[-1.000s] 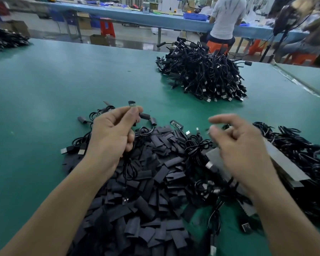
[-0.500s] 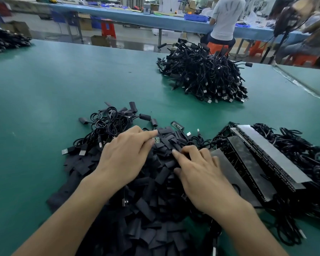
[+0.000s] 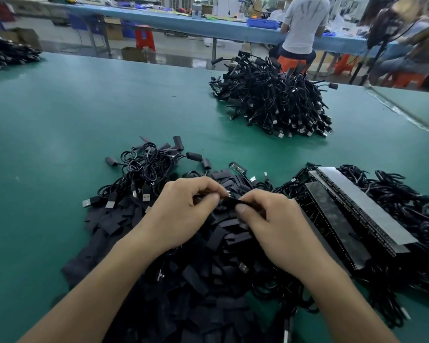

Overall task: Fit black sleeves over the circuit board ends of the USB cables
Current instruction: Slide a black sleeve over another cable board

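A heap of flat black sleeves [image 3: 196,256] covers the green table in front of me. My left hand [image 3: 181,214] pinches the circuit board end of a USB cable [image 3: 227,193], its small metal contacts showing past my fingertips. Facing it, my right hand [image 3: 275,224] pinches a black sleeve [image 3: 230,201], whose open end meets the board end. Both hands hover just above the heap. A small pile of sleeved cables [image 3: 149,164] lies behind my left hand.
A big pile of cables [image 3: 273,102] sits far centre-right. Taped rows of cables with bare boards [image 3: 357,214] lie at the right. Another cable heap [image 3: 8,54] is at the far left. A person [image 3: 302,28] sits at the blue bench beyond.
Both hands dropped onto the sleeve heap, then came together. The left now holds a cable's board end and the right a sleeve, brought end to end.
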A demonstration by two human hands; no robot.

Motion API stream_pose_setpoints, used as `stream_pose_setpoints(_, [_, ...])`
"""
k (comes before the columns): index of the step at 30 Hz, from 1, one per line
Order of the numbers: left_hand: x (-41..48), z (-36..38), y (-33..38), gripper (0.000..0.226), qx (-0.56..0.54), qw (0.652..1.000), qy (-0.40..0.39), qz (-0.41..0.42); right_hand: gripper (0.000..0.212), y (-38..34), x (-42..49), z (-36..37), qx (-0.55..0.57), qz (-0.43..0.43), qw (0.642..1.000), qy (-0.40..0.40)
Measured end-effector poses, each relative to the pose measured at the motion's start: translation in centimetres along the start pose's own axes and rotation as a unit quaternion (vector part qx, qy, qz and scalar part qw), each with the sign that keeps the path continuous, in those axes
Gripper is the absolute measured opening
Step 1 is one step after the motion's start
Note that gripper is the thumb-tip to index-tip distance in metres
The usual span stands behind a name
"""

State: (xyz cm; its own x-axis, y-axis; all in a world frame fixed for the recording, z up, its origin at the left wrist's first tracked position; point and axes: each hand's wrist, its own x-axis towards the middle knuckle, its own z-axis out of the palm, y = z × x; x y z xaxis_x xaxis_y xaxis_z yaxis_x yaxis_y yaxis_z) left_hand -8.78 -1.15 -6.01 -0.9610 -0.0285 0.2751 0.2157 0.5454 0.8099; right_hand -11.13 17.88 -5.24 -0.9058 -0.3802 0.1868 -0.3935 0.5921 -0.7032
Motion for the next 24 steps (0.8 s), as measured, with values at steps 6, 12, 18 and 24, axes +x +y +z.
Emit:
stream_pose_setpoints(6, [-0.1, 0.5, -0.2, 0.010, -0.075, 0.997, -0.021, 0.005, 0.005, -0.1, 0.1, 0.1, 0.123, 0.029, 0.991, -0.054])
stream_pose_setpoints(12, [-0.2, 1.2, -0.5, 0.016, -0.153, 0.987, -0.031, -0.041, 0.029, 0.0, -0.4, 0.7, -0.059, -0.103, 0.992, 0.040])
stream_pose_setpoints(18, [-0.3, 1.3, -1.1, 0.014, -0.192, 0.980, -0.017, -0.055, 0.030, 0.5, -0.2, 1.0, 0.033, -0.081, 0.990, 0.108])
stream_pose_setpoints(24, [-0.4, 1.1, -2.0, 0.018, -0.189, 0.979, -0.009, -0.073, 0.027, 1.2, 0.2, 0.6, 0.194, 0.041, 0.974, 0.108])
